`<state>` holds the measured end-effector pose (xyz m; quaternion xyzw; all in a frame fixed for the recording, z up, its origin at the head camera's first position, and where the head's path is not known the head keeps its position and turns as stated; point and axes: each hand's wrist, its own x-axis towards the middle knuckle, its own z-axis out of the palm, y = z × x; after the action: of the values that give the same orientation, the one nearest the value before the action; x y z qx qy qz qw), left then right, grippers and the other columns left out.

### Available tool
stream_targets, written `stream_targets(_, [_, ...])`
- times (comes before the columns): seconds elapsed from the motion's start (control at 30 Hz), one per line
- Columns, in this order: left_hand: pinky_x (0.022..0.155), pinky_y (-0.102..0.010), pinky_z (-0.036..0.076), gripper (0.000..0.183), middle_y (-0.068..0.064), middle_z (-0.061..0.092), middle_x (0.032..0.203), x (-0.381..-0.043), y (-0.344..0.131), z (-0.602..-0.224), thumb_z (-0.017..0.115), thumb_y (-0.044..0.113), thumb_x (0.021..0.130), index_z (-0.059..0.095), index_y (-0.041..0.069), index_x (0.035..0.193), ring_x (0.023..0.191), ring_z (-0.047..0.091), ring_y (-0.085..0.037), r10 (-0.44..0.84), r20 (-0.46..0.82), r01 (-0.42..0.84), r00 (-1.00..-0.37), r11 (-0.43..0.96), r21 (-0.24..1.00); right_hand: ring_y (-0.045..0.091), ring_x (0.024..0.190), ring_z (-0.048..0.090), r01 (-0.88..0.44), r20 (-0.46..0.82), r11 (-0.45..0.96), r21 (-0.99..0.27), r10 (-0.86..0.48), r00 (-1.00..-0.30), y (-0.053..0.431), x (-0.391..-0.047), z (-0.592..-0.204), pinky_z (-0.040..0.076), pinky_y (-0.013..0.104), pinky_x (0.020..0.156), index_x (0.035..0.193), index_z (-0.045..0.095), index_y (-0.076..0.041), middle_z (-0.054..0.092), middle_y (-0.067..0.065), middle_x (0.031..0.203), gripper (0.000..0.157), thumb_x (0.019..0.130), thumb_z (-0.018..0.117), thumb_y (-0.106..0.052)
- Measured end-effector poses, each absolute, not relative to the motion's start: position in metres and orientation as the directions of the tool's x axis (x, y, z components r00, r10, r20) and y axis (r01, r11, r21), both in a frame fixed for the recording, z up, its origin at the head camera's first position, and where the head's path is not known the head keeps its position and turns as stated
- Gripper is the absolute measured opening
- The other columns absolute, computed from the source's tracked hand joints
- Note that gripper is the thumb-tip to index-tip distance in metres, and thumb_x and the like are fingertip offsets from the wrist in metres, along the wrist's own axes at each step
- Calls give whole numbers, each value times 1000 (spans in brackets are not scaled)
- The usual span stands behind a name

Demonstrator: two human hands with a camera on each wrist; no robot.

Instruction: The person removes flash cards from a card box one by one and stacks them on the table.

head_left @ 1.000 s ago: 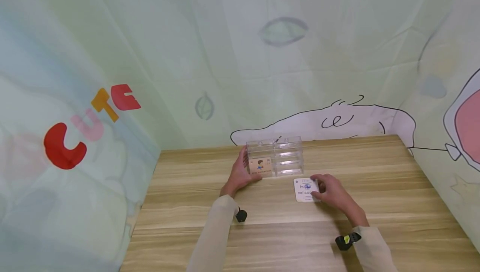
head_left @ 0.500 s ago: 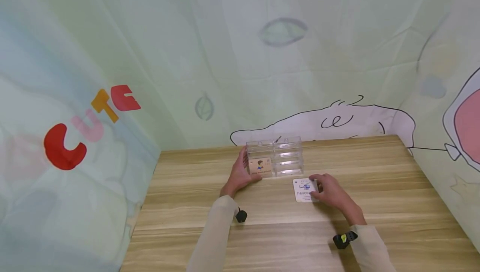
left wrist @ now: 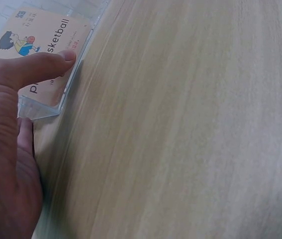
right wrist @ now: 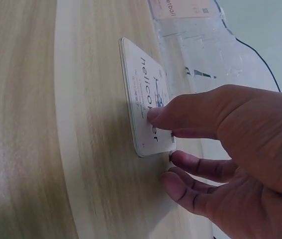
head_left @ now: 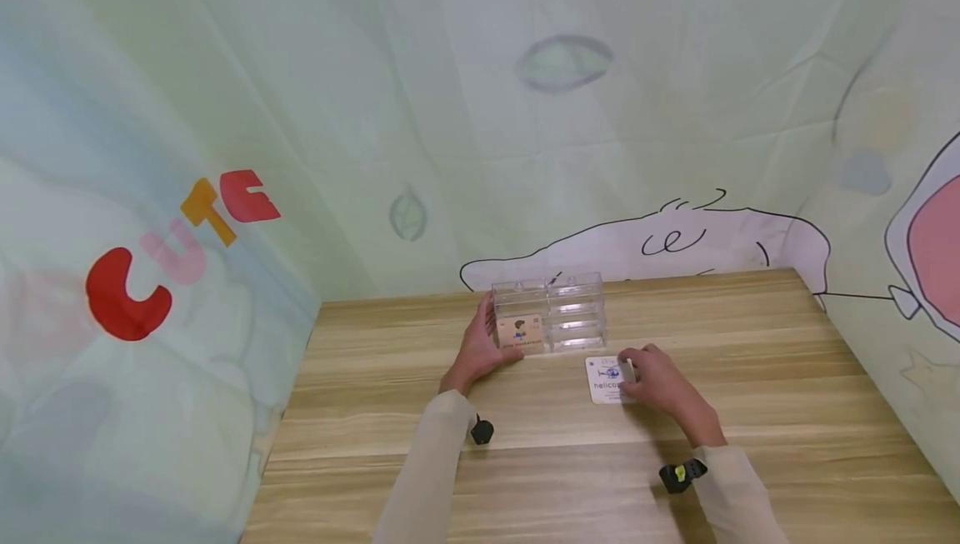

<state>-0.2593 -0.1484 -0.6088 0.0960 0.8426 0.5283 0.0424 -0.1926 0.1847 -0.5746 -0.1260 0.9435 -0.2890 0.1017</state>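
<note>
1. My right hand (head_left: 663, 386) pinches the white, square, round-cornered "helicopter" card (head_left: 603, 387) just before the right front corner of the clear plastic compartmented box (head_left: 576, 312); I'd press lightly, edges level.
2. My left hand (head_left: 480, 351) grips the box's left side; I'd brace without squeezing.
3. Low in the box's left half stands the peach "basketball" card (head_left: 519, 330); I'd avoid shifting it.

The helicopter card (head_left: 604, 392) is white with a blue picture (head_left: 610, 373). The basketball card (head_left: 525, 334) is peach, and its drawn kid (left wrist: 20, 44) has black hair and blue clothes. The box (head_left: 576, 312) is see-through. The surface (head_left: 562, 486) is light brown with wavy wood stripes. Both sleeves (head_left: 426, 465) are cream. The pale green cloth (head_left: 450, 111) has red, pink and orange letters (head_left: 127, 311).
</note>
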Motion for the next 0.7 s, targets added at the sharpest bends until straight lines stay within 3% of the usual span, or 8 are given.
stream_targets(0.33, [125,-36,28,129,-14,29,168,-260,-149,-608,96,13,72,9,17,167,152,32,-28,196,16,101,-981,432,896,25,86,52,-168,-137,805,-568,-294,-946,184,-194,-571,49,36,70,126,66,4,58,14,102,46,85,83,-10])
stream_targets(0.7, [125,-36,30,126,-15,30,167,-258,-149,-606,95,15,74,10,16,167,152,33,-29,203,26,113,-979,431,895,32,96,60,-212,-115,789,-576,-335,-935,188,-202,-554,58,51,84,137,59,4,63,21,108,56,89,81,-16])
